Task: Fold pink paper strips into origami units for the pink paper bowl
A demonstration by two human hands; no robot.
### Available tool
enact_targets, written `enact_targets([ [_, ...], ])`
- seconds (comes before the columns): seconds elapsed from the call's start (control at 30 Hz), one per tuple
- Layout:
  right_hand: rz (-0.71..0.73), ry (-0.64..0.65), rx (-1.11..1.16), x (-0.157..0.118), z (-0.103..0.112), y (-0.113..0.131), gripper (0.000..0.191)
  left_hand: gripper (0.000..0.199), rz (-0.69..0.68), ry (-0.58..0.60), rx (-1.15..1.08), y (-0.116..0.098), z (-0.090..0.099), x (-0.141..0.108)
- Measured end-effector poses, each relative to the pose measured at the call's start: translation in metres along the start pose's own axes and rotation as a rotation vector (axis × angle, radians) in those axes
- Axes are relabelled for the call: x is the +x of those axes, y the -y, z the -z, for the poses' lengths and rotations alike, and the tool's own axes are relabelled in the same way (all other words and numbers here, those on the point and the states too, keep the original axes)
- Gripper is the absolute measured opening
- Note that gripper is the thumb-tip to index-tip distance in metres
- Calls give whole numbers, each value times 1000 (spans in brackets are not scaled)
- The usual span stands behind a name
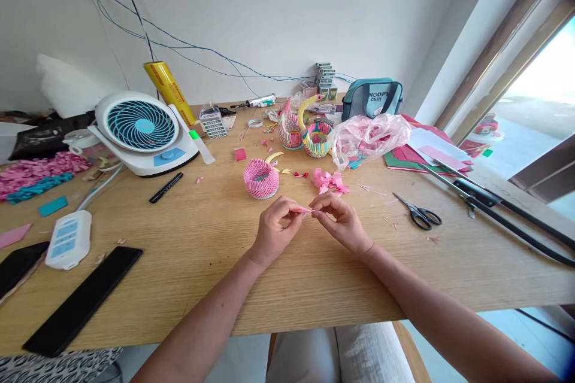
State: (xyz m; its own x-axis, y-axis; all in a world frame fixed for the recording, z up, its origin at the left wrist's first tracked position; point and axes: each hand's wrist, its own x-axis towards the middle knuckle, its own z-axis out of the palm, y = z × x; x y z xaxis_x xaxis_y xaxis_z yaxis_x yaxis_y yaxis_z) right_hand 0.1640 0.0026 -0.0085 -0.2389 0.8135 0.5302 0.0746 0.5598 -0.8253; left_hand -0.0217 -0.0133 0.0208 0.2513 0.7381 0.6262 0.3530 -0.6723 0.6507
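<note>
My left hand [277, 224] pinches a small strip of pink paper [305, 210] between thumb and fingertips. From the other side, my right hand [340, 221] is closed on the strip's right end, so the fingertips of both hands nearly meet. Just behind the hands lies a pile of pink paper pieces [330, 181]. A pink and white woven-looking paper bowl [261, 179] stands behind my left hand, with a curved yellow piece [274, 157] beside it. Farther back are a multicoloured paper basket [317, 140] and a pink one [290, 131].
Scissors [420, 213] and a long metal-and-black tool [476, 191] lie to the right. A crumpled pink plastic bag [371, 136] is behind. On the left are a fan [142, 125], a black marker [166, 188], a power strip [69, 239] and a flat black bar [85, 299].
</note>
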Motion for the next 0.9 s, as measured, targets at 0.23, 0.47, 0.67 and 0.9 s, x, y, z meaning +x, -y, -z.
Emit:
enact_targets([
  [0.23,59,28,-159,-4,-1,4,22,25,669,-41,-663,9,-7,1],
  [0.47,305,138,-543,1,5,5,24,27,794,-44,-742,5,-10,0],
  [0.67,237,60,-367,1,2,6,9,24,746,-94,-547,5,-14,0],
  [0.9,-216,-46,149,4,-11,-4,23,20,601,-42,-357,16,-19,-6],
])
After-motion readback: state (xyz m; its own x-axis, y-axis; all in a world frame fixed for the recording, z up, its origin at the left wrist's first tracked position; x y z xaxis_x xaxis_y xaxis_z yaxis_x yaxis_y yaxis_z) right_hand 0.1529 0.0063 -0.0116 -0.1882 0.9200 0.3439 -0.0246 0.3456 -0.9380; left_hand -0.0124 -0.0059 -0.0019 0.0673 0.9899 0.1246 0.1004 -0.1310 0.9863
